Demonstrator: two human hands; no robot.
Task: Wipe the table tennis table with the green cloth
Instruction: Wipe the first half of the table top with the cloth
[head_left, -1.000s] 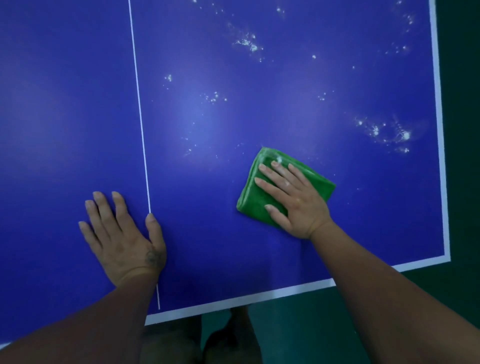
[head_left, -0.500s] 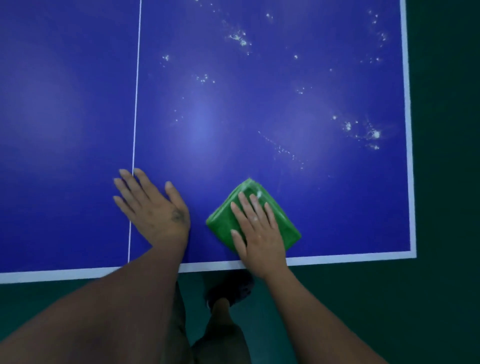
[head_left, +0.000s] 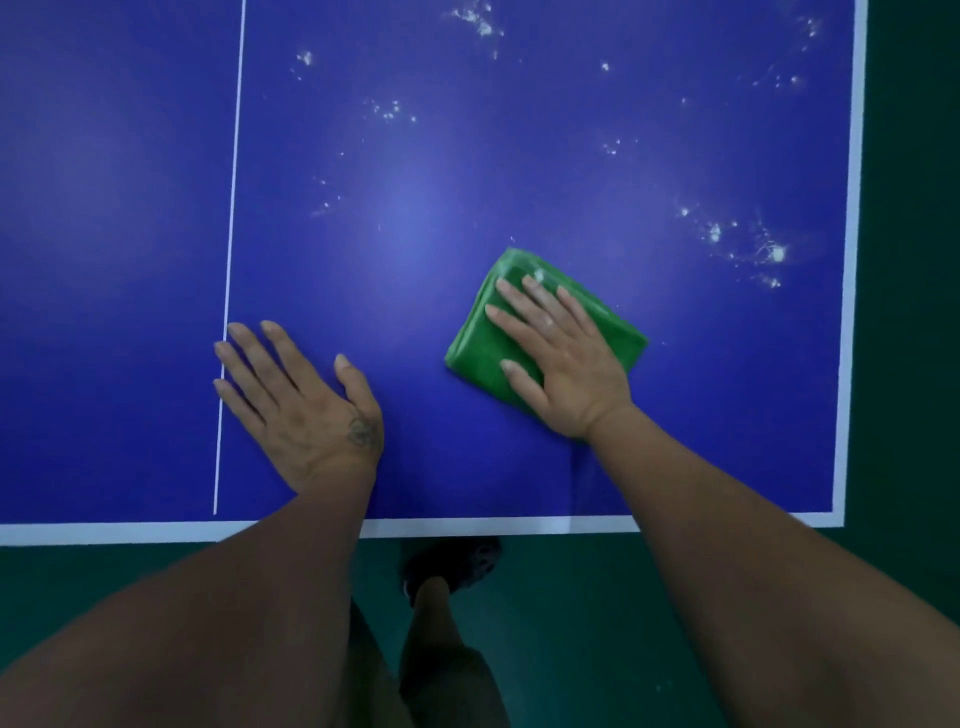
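Floor (head_left: 597, 639): dark green and smooth, filling the bottom and the right edge of the view
Shoe (head_left: 457, 564): dark, planted on the floor, low centre
Leg (head_left: 434, 613): bare shin rising from the shoe toward the camera

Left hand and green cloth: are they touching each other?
Apart. The head view shows a strip of bare blue table between the left hand and the cloth; only the right hand presses the cloth.

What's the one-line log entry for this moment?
phase: wiping | right hand: flat on green cloth | left hand: flat on table | white specks: unwiped, right of cloth
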